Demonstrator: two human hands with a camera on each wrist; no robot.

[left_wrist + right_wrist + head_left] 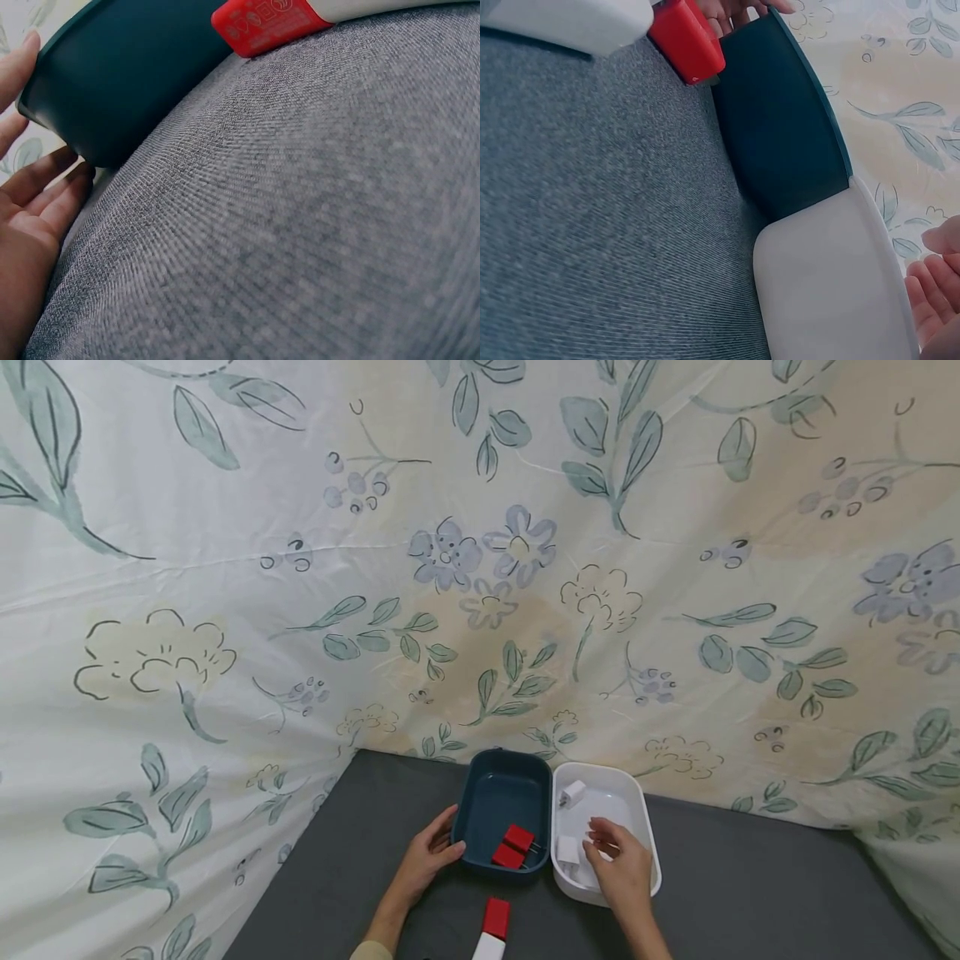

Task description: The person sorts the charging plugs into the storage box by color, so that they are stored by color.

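The dark blue box (506,797) and the white box (611,793) stand side by side on the grey counter (375,810), their neighbouring walls touching, which probably keeps both within easy reach of either hand.

The left hand (427,857) holds the near left part of the blue box: its thumb is at the rim and its fingers lie against the outside, low on the wall in the left wrist view. That hold seems meant to steady the box rather than lift it, since the box sits flat.

The right hand (621,864) is over the near right part of the white box, thumb and fingers bent with a gap between them and nothing visible held there. It hangs just right of the nearer white plug (567,850), perhaps for letting go or adjusting; which of these cannot be told.

A second white plug (573,792) lies in the far left of the white box. Two red plugs (513,847) lie together in the near right part of the blue box, so the contents appear grouped by colour.

Nearer the person, outside both boxes, a red block (496,917) lies on the counter with a white block (490,948) behind its near end; whether they are joined is unclear.
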